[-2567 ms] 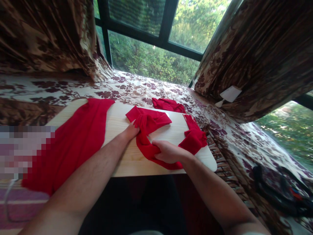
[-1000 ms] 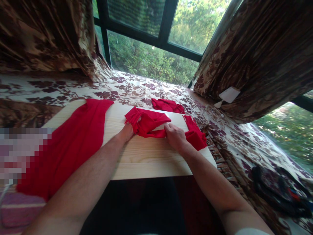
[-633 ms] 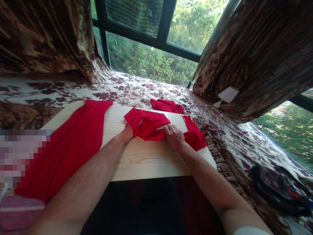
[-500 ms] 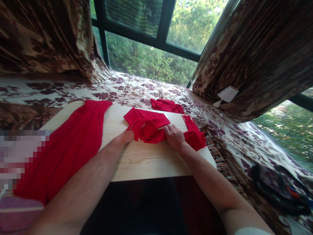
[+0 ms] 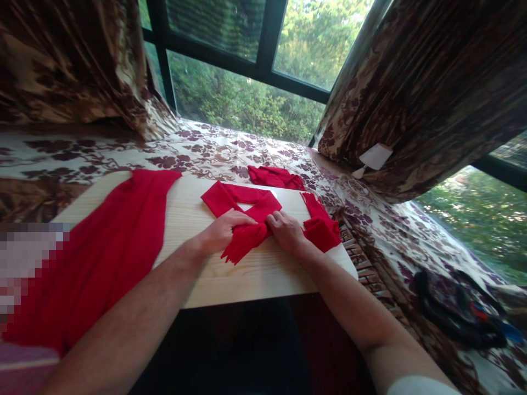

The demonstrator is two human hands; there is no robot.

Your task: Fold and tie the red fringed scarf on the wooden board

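A folded red scarf [image 5: 230,198] lies on a pale wooden board [image 5: 230,274], looped so a small triangle of wood shows through it. Its fringed end [image 5: 242,244] points toward me. My left hand [image 5: 224,230] is closed on that fringed end from the left. Beside it, my right hand [image 5: 285,230] is closed on the scarf where the loop crosses. A bunched length of red scarf [image 5: 319,225] trails off to the right of my right hand.
A wide flat stretch of red scarf [image 5: 102,252] covers the board's left side. Another small red cloth [image 5: 274,176] lies beyond the board on the floral bedding [image 5: 214,151]. Patterned curtains hang left and right of a window. A dark bag [image 5: 457,310] sits at right.
My right hand carried the lower loop up to the folded part. My left hand then drew the fringed end toward me, opening a triangular gap in the scarf. The view shifted slightly left.
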